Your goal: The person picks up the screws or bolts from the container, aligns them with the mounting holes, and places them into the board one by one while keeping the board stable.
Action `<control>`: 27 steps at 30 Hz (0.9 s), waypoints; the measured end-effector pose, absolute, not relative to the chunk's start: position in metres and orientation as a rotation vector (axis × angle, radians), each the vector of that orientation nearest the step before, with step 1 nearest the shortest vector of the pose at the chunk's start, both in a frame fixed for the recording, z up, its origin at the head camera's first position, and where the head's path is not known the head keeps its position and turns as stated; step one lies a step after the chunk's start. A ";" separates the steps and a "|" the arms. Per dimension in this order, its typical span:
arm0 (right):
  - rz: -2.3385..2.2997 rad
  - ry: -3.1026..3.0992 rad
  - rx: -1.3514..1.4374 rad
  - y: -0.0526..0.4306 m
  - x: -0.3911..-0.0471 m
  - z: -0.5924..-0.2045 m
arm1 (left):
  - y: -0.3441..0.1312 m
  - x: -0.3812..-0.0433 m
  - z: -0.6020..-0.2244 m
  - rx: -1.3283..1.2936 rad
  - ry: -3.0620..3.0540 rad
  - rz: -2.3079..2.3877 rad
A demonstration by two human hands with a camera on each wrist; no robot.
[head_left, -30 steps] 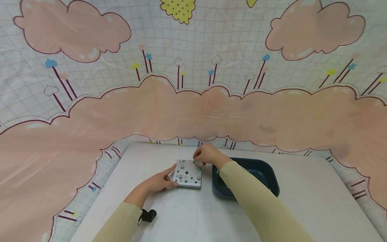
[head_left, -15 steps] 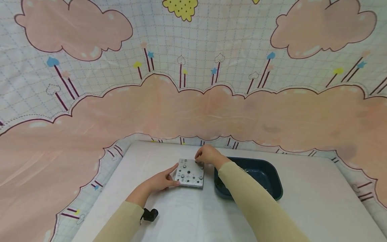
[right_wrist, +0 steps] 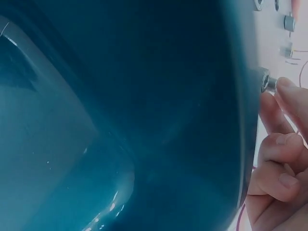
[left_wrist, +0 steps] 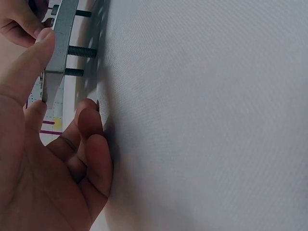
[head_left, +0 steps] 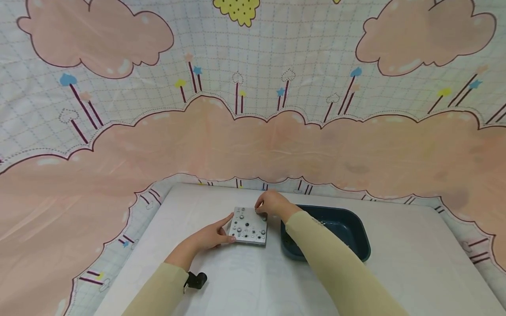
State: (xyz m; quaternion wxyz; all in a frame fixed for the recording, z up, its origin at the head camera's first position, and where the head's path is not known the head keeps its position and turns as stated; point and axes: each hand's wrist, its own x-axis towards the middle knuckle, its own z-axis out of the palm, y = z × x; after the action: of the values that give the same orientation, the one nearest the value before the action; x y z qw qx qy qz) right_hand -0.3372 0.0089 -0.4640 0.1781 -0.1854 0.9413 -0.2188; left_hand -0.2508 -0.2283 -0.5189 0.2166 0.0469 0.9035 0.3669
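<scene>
A square silver metal plate (head_left: pixel 248 228) with holes and several bolts in its face is raised just off the white table. From its underside, threaded bolt shanks (left_wrist: pixel 82 51) stick out. My left hand (head_left: pixel 209 237) grips the plate's left side between thumb and index finger, the other fingers curled below near the cloth. At the plate's far right corner, my right hand (head_left: pixel 274 204) pinches a small bolt (right_wrist: pixel 273 85) by thumb and index fingertips. Another socket-head bolt (right_wrist: pixel 264 80) shows right beside those fingertips. The lower end of the pinched bolt is hidden.
A dark blue-green plastic bin (head_left: pixel 356 228) stands just right of the plate, under my right forearm, with small bits inside. The white table (head_left: pixel 221 289) runs up to a patterned cloth backdrop (head_left: pixel 276 145). A black wrist-camera mount (head_left: pixel 195 280) sits at my left cuff.
The head view has shifted slightly. My right fingertips have stayed at the plate's far right corner, with the hand a little lower now. The left hand keeps its grip on the plate.
</scene>
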 end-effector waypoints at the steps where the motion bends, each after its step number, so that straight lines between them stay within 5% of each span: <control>1: -0.618 2.663 -0.518 0.009 -0.337 -0.464 | -0.228 -0.251 -0.520 0.129 2.503 1.019; 16: -0.666 2.634 -0.600 0.027 -0.340 -0.451 | -0.226 -0.249 -0.518 0.109 2.505 1.020; 27: -0.638 2.684 -0.697 0.085 -0.327 -0.436 | -0.226 -0.250 -0.518 0.099 2.500 1.024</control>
State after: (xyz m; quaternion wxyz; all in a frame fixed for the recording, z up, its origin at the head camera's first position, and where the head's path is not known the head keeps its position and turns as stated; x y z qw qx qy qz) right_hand -0.3275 0.0846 -0.4360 0.1473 -0.2424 0.9329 -0.2218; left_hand -0.2498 -0.2261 -0.5176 0.2172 0.0356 0.9027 0.3698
